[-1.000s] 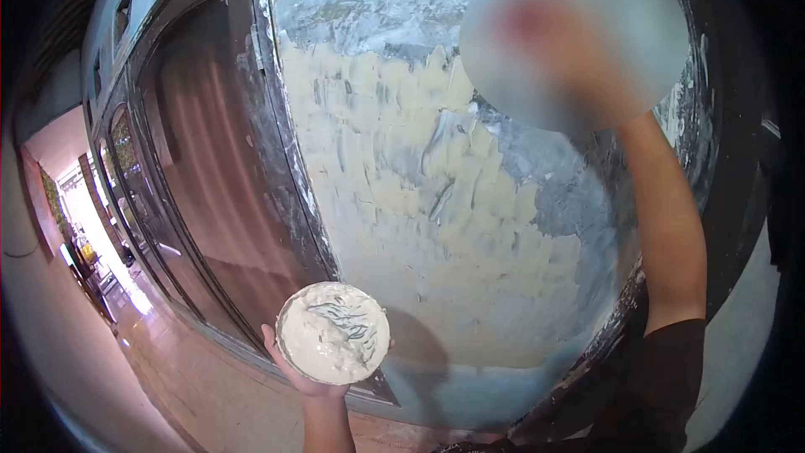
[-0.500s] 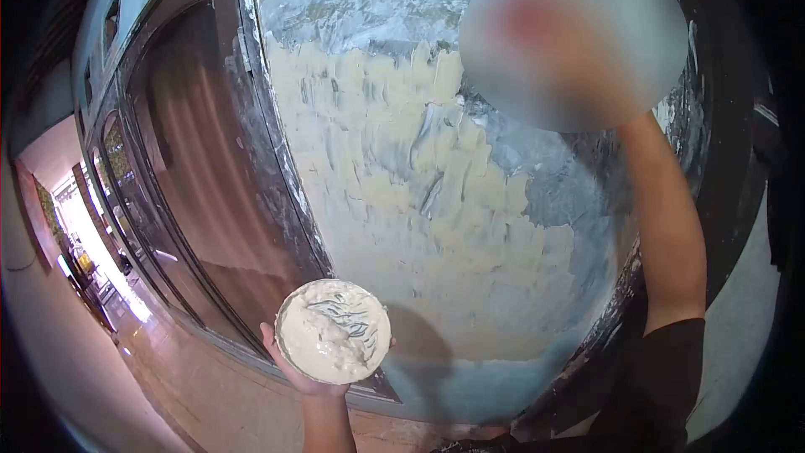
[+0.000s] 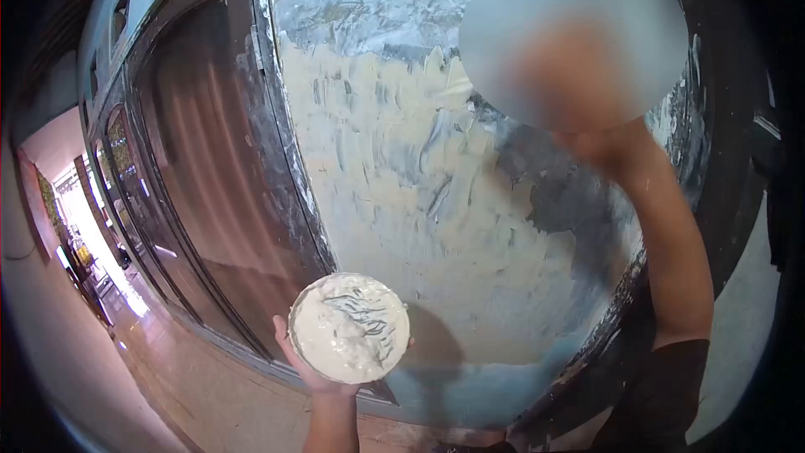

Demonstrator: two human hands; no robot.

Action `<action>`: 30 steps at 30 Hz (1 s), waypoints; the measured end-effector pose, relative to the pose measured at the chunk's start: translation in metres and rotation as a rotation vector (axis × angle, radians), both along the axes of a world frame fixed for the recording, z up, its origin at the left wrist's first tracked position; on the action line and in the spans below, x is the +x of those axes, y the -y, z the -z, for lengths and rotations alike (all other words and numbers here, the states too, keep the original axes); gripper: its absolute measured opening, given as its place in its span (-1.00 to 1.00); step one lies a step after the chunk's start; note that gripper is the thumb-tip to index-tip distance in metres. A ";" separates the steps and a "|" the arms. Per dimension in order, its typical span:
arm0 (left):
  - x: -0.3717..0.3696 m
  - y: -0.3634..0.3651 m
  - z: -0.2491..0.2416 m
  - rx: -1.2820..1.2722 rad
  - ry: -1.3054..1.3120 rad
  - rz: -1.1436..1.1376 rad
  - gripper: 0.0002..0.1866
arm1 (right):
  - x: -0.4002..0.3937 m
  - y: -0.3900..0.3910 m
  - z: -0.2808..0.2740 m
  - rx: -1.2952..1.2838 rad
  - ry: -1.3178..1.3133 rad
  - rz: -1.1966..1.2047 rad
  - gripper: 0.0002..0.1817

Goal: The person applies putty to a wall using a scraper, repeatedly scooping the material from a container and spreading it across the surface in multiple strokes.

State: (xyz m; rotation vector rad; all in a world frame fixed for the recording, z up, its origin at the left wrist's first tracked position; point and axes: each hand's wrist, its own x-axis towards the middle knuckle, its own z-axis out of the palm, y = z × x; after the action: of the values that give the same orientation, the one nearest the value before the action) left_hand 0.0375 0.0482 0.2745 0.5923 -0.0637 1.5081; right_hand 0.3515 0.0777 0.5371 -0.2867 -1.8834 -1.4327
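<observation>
My left hand (image 3: 317, 376) cups a round bowl (image 3: 293, 342) from below, its fingers wrapped around the side. Thick, cream-white paste (image 3: 340, 337) fills the bowl, with ridged marks across its top. My right hand (image 3: 579, 75) is raised at the upper right in front of the wall. A blurred oval covers that hand, so its fingers and anything in them cannot be made out. Before me the wall panel (image 3: 394, 201) carries a rough cream coat over its middle, with bare grey-blue patches above and to the right.
To the left stands a dark wooden frame with glass and a brown curtain (image 3: 210, 143) behind it. A tiled passage (image 3: 155, 335) runs back towards a bright opening (image 3: 101, 239). Dark, paint-flecked trim (image 3: 616, 315) borders the panel on the right.
My right hand has shifted slightly down and right, its forearm now more bent. A red patch seen at that hand no longer shows. The bowl sits slightly further right in view.
</observation>
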 end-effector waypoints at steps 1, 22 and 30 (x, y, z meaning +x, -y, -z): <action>0.002 -0.001 0.001 -0.004 -0.003 0.001 0.00 | -0.015 0.006 0.016 0.001 0.016 0.007 -0.84; 0.046 -0.010 -0.024 -0.025 0.005 0.025 -0.14 | -0.052 0.039 0.118 -0.423 0.316 -0.001 -0.83; 0.048 -0.011 -0.022 -0.036 -0.030 0.005 -0.13 | -0.055 0.035 0.122 -0.394 0.271 -0.029 -0.81</action>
State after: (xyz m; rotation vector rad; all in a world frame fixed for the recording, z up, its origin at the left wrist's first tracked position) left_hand 0.0853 0.0589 0.2961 0.5854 -0.0154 1.4919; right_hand 0.2962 0.0426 0.4150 -0.2602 -2.3810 -1.1154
